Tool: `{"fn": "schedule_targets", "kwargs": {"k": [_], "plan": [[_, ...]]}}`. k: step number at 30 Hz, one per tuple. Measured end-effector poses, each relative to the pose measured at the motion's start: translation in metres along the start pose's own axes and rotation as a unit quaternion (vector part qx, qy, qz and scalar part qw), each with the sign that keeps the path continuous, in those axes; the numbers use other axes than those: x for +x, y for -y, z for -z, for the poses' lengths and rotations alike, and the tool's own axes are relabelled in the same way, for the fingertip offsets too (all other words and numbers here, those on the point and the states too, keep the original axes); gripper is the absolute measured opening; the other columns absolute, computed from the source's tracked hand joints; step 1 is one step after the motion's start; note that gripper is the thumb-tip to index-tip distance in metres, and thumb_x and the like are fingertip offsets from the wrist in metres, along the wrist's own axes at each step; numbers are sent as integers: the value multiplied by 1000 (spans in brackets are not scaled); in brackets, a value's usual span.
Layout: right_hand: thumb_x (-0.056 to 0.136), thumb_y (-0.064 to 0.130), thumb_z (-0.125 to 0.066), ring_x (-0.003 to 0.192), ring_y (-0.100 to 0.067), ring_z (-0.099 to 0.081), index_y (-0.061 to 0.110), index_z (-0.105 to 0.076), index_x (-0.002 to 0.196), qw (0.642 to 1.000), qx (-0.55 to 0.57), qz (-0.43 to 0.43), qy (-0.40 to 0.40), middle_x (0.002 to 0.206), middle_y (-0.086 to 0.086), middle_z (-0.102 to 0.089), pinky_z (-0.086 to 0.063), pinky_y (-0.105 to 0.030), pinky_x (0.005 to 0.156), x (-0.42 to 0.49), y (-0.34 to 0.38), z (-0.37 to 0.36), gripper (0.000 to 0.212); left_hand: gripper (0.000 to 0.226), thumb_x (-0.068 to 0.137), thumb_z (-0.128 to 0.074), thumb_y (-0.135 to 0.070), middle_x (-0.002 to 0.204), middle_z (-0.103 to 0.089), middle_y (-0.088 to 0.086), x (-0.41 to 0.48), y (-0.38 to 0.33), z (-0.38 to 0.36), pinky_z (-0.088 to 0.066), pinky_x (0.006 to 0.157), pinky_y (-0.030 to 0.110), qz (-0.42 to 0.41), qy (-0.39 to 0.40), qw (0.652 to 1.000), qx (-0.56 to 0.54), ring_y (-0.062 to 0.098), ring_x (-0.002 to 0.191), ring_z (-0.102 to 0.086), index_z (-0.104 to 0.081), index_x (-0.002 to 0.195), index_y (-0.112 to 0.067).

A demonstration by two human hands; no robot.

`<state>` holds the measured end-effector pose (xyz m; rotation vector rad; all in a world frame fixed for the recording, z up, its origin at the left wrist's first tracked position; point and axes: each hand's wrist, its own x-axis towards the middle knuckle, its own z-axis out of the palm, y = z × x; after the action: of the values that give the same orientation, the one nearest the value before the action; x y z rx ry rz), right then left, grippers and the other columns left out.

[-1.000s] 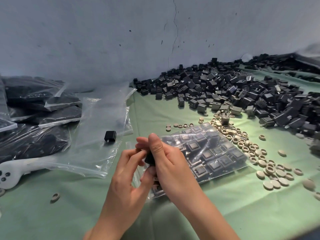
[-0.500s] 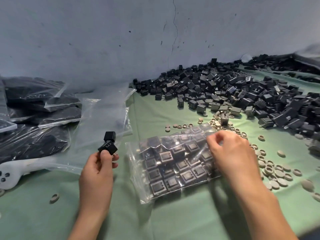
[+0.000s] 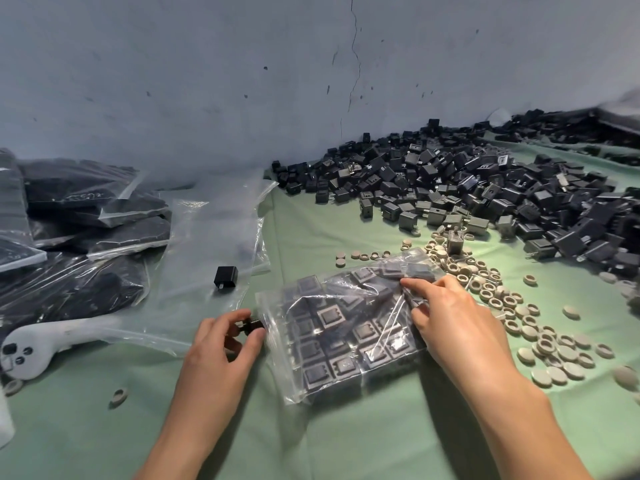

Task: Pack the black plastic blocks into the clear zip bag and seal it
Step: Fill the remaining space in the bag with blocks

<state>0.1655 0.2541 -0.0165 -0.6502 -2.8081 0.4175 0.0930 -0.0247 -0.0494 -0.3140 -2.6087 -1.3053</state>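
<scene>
Left hand (image 3: 225,337): grip clamped, thumb against fingertips, on one black block (image 3: 250,325); the block now sits at the open mouth of the clear zip bag (image 3: 346,334), just right of that grip, touching or nearly touching the film; half a second ago this hand held it raised and well clear of the bag, so it has come down for insertion.

Right hand (image 3: 457,323): grip pinched on the bag's film at its far end, as before, steadying the bag on the bench (image 3: 346,438).

Judgement: bag nearly full, rows of blocks visible inside; mouth not yet sealed; sealing should follow this block.

Beyond the left grip, a single block (image 3: 225,277) lies on a spare bag (image 3: 207,244); beyond the right grip, grey caps (image 3: 512,306), then the loose pile (image 3: 485,195).
</scene>
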Motion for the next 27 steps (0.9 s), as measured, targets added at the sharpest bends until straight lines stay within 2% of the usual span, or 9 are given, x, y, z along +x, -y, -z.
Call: {"fn": "schedule_targets", "kwargs": {"k": [3, 6, 9, 12, 14, 17, 20, 23, 27], "plan": [[101, 31, -47, 73, -13, -61, 44, -34, 149, 1000, 10, 3, 1, 115, 7, -45, -58, -39, 69, -1, 1, -1, 51, 35, 75, -62, -55, 104, -61, -18, -2, -4, -4, -49, 79, 25, -5, 38, 995, -87, 3, 88, -62, -64, 108, -43], [101, 28, -45, 71, -14, -60, 40, -31, 151, 1000, 27, -4, -4, 119, 4, -46, -58, -40, 67, -2, 2, -3, 53, 30, 78, -68, -46, 104, -67, -7, -4, -8, -8, -52, 85, 38, -14, 58, 989, -135, 14, 91, -65, -66, 107, -43], [100, 28, -41, 72, -20, -57, 38, -34, 150, 999, 34, -26, -20, 124, 1, -46, -50, -37, 64, -3, 5, -5, 51, 27, 77, -70, -45, 101, -69, -5, -7, -14, -11, -53, 85, 42, -12, 51, 986, -160, 16, 90, -64, -66, 104, -45], [102, 30, -41, 82, -25, -64, 35, -39, 148, 998, 33, -47, -38, 126, -1, -48, -48, -35, 64, -5, 8, -6, 47, 28, 74, -72, -45, 98, -71, -9, -10, -20, -17, -54, 81, 40, -4, 45, 983, -180, 13, 86, -65, -66, 101, -41], [103, 32, -41, 83, -22, -64, 33, -45, 144, 997, 41, -46, -46, 118, 0, -49, -51, -35, 66, -5, 9, -5, 41, 29, 74, -71, -50, 97, -70, -12, -13, -23, -21, -55, 75, 33, -9, 59, 987, -150, 8, 80, -66, -64, 100, -41], [102, 37, -46, 76, -15, -63, 37, -53, 135, 997, 60, -2, -50, 105, 5, -47, -57, -37, 66, -5, 12, -3, 33, 24, 78, -73, -48, 102, -62, -18, -13, -23, -26, -48, 75, 20, -52, 62, 994, -68, 4, 92, -62, -62, 99, -44], [100, 38, -52, 77, -14, -63, 43, -53, 132, 996, 82, 26, -39, 102, 8, -45, -59, -38, 68, -3, 18, -3, 33, 21, 82, -72, -44, 106, -56, -24, -8, -26, -27, -40, 76, 20, -93, 56, 994, -21, 2, 104, -53, -62, 101, -47], [98, 38, -55, 74, -11, -62, 42, -56, 132, 994, 88, 35, -51, 103, 9, -43, -58, -33, 68, -2, 21, -5, 34, 21, 81, -73, -47, 104, -53, -29, -5, -29, -31, -37, 74, 16, -96, 46, 994, -8, -2, 103, -49, -60, 98, -46], [97, 37, -58, 75, -11, -62, 41, -63, 122, 992, 98, 61, -60, 108, 11, -46, -55, -28, 67, -2, 27, -6, 26, 27, 76, -64, -60, 97, -54, -27, -1, -31, -33, -36, 80, 15, -94, 40, 995, -3, -1, 102, -48, -59, 96, -42]]}}
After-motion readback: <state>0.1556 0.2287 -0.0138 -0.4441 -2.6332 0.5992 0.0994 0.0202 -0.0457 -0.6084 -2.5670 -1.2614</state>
